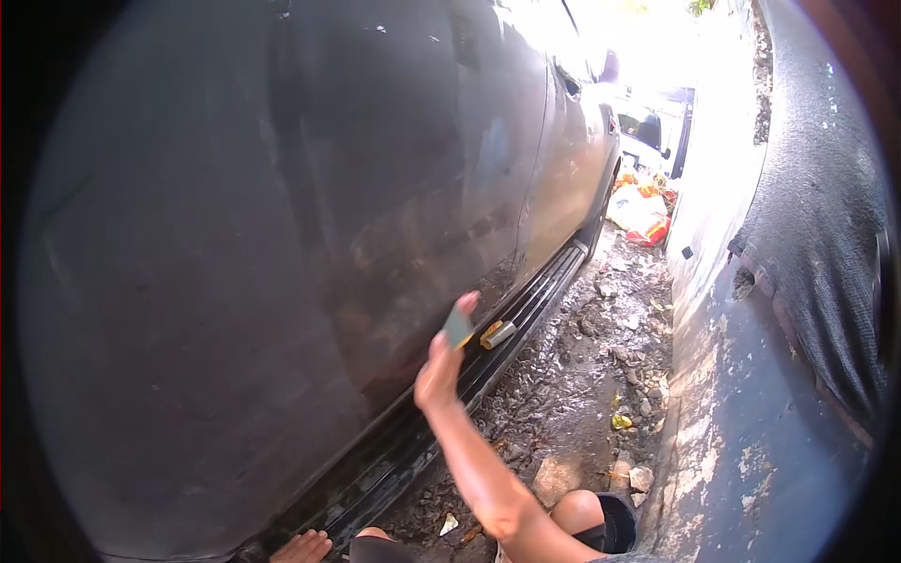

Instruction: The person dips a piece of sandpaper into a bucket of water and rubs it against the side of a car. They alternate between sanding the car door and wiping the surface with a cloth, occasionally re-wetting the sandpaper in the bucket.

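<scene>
My right hand (438,375) is held against or close to the lower part of a dark, matte car door (310,235). Its fingers are closed round a flat grey-green pad (458,327) with a yellowish lower edge, which looks like a sanding pad; motion blurs it a little. Just right of that hand, a small grey and orange-yellow roll or block (497,335) lies on the black running board (540,291). At the bottom edge, my left hand (302,546) shows only its fingers, stretched out flat near the running board.
Wet, muddy ground with stones (572,375) runs between the car and a painted wall (723,375). Dark cloth (817,206) hangs over that wall. Red and white bags (643,214) lie farther along, before another vehicle (648,127). My knee (577,511) is at the bottom.
</scene>
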A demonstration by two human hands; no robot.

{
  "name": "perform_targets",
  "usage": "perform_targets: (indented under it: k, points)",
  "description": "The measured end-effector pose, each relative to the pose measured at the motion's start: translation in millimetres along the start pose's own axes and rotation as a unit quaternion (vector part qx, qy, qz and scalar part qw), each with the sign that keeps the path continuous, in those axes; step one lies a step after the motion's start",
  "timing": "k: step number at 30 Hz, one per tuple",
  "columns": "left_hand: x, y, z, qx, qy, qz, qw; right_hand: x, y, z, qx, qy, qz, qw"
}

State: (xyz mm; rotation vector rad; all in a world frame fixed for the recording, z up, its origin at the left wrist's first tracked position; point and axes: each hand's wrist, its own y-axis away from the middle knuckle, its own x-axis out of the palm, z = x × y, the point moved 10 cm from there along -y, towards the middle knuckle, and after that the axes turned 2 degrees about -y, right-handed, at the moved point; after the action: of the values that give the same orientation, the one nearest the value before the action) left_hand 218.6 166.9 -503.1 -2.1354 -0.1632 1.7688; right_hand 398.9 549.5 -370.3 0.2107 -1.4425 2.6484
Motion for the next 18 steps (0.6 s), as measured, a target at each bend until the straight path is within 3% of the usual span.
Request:
perform_targets:
  k: [1, 3, 4, 5, 6, 7, 8, 9, 11, 14, 15, 16, 18]
  points:
    - [1.2, -0.7, -1.4, -0.001, 0.0, 0.0, 1.0, 5.8, 14.9, 27.6, -0.045, -0.023, 0.032, 0.998]
    - [-2.2, -1.1, 0.3, -0.009, 0.002, 0.009, 1.0, -9.4, -5.6, -7.7, -0.035, -0.02, 0.021, 0.999]
    - [-3.8, -1.4, 1.7, -0.012, -0.001, 0.011, 1.0, -14.1, -18.8, -80.5, 0.064, 0.022, 0.007, 0.998]
    - [-5.2, -2.6, -1.2, -0.003, -0.012, 0.003, 1.0, -17.1, -6.2, -227.1, 0.307, -0.163, 0.087, 0.934]
    - [-4.5, -2.1, -4.6, 0.006, -0.021, -0.006, 1.0, -19.0, -38.1, -151.7, 0.383, -0.422, -0.08, 0.818]
    - [-2.7, 1.0, -1.1, 0.002, -0.019, -0.005, 1.0, -8.9, -29.1, -124.4, 0.387, -0.421, -0.077, 0.817]
    - [1.1, 3.5, 1.8, 0.022, -0.039, 0.001, 0.999, -11.1, -27.4, -85.5, 0.253, -0.264, -0.052, 0.929]
    - [7.4, 6.0, 2.3, 0.04, -0.058, 0.007, 0.997, -4.8, -14.7, -35.4, 0.105, -0.094, -0.022, 0.99]
    - [9.6, 10.2, 2.7, 0.022, -0.057, -0.036, 0.997, 27.5, 46.6, 60.7, -0.041, -0.049, 0.099, 0.993]
    - [0.5, 5.8, 3.1, -0.016, -0.017, -0.029, 0.999, 12.9, 13.0, 23.6, -0.051, 0.002, 0.081, 0.995]
    - [-0.6, 4.5, 4.9, -0.023, -0.017, -0.028, 0.999, 0.9, -10.9, -29.1, 0.05, -0.042, 0.028, 0.997]
    - [-0.9, 3.5, 3.6, -0.021, -0.028, -0.027, 0.999, -3.0, -5.9, -59.4, 0.054, -0.043, 0.033, 0.997]
    - [-1.6, 2.7, -1.7, -0.014, -0.044, -0.034, 0.998, 10.4, 20.6, -145.1, 0.311, -0.23, 0.065, 0.92]
